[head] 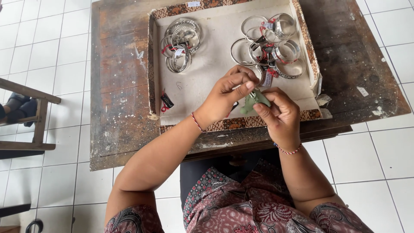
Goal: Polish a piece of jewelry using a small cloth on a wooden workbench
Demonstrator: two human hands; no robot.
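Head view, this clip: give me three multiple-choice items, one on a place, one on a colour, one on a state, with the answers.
1. Where do the silver bangles lie?
A. in the shallow tray
B. on the floor tiles
C. on the wooden chair

2. What colour is the small cloth between the hands?
A. red
B. pale green
C. black

3. How is the right hand?
A. flat on the table
B. out of view
C. fingers closed on the cloth

Answers: 1 A, both clusters rest inside the tray with the patterned rim. 2 B, the bit showing between the fingers is pale green. 3 C, its fingers pinch the cloth while the left hand meets it from above.
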